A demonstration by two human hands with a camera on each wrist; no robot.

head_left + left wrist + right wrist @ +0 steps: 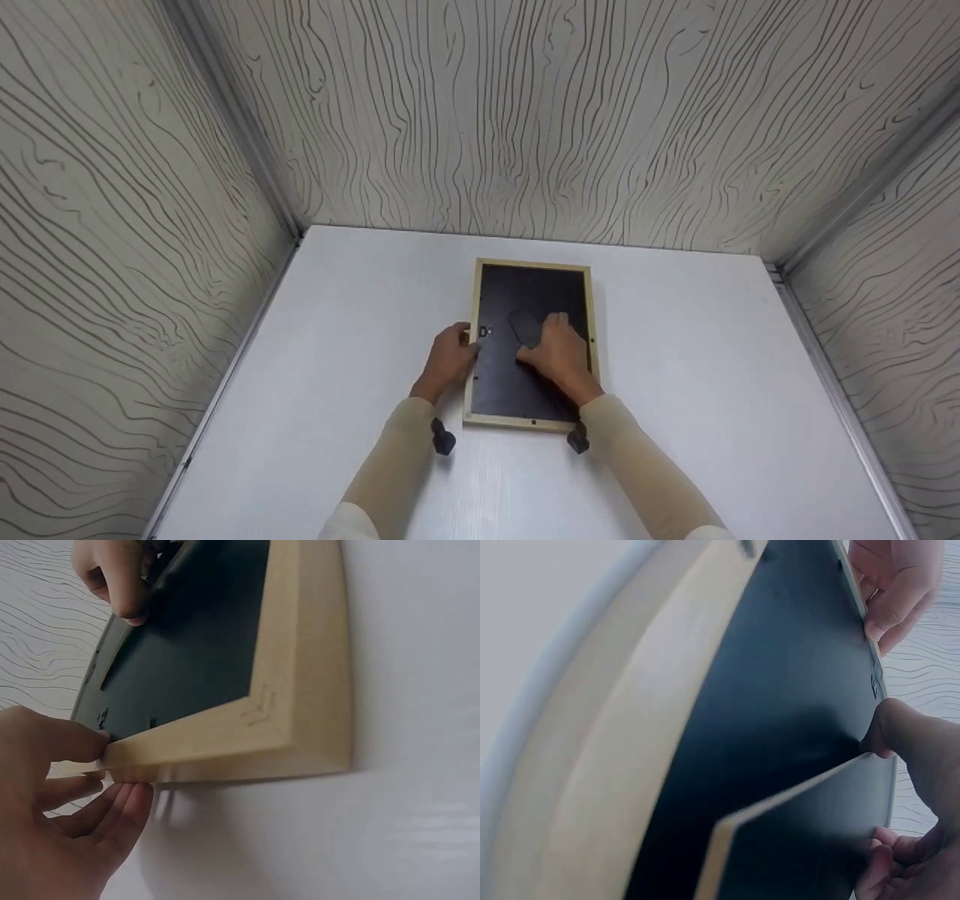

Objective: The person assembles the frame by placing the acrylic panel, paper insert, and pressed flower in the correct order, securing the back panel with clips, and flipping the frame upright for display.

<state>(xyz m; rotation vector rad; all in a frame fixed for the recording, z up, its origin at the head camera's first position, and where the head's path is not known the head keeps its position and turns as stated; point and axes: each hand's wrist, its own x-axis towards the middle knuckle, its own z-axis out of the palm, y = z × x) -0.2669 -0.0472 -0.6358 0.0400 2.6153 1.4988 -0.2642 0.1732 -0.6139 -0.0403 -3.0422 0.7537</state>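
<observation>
A picture frame [510, 423] with light wooden edges lies back side up on the white table. Its black backing board [517, 390] faces me, with a small metal hanger [486, 331] near the left edge. My left hand [450, 356] holds that left edge, thumb on top and fingers along the outer side. Over the middle of the back, my right hand [559, 352] pinches a black easel leg [802, 840] between thumb and fingers. In the right wrist view this leg stands tilted up from the board. The frame's front is hidden.
The white table [360, 300] extends around the frame. Wood-grain patterned panels [495, 112] rise at the back and both sides, with metal rails [232, 120] at the corners. A small black device [443, 438] is worn at each wrist.
</observation>
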